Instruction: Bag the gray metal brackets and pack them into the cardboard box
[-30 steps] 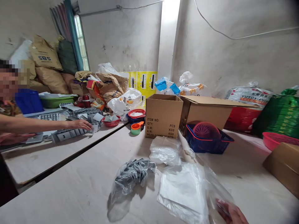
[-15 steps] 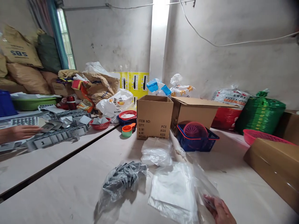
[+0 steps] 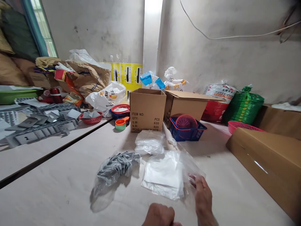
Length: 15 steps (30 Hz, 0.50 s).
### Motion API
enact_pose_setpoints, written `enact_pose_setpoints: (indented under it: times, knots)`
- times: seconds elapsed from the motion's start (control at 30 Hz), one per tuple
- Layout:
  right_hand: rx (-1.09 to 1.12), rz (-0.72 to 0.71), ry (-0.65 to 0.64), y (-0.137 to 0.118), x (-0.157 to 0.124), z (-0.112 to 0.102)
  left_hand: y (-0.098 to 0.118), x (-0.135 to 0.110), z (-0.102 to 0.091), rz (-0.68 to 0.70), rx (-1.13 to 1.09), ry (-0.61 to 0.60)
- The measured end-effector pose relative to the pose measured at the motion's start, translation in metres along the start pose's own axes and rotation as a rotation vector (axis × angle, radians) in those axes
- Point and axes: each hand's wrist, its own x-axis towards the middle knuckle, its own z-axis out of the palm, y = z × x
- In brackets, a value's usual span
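The clear plastic bag [image 3: 191,166] is now lifted up off the table, pinched between the fingers and thumb of the right hand [image 3: 202,194], just over a flat stack of white plastic sheets [image 3: 162,175]. The left hand [image 3: 158,216] has come into view at the bottom, curled up with its fingers pressed together, but I cannot tell if it holds anything. Close by, a bag of dark gray bits [image 3: 116,168] and a white plastic bundle [image 3: 149,142] lie on the pale table [image 3: 58,191].

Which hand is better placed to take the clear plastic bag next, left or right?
Right, probably: the right hand is at the clear plastic bag, touching it, while the left hand sits lower as a closed fist, apart from it.
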Motion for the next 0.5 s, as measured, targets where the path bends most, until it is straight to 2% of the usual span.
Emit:
enact_pose_setpoints:
  times: [0.03,0.17,0.23,0.33,0.5]
  knots:
    - [-0.035,-0.046,-0.04,-0.006,-0.006,0.003,-0.002,0.001,-0.001,-0.014,0.027,0.098]
    - [-0.14,-0.242,-0.155,-0.028,-0.034,0.017,-0.004,0.001,-0.016,-0.122,0.148,0.639]
    - [-0.156,-0.305,-0.249,-0.032,-0.045,0.024,-0.003,0.002,-0.025,-0.175,0.189,0.784]
    - [-0.185,-0.389,-0.331,-0.03,-0.053,0.03,-0.004,0.005,-0.034,-0.204,0.239,0.842]
    - [-0.232,-0.475,-0.388,-0.026,-0.057,0.032,-0.006,0.009,-0.04,-0.18,0.308,0.792]
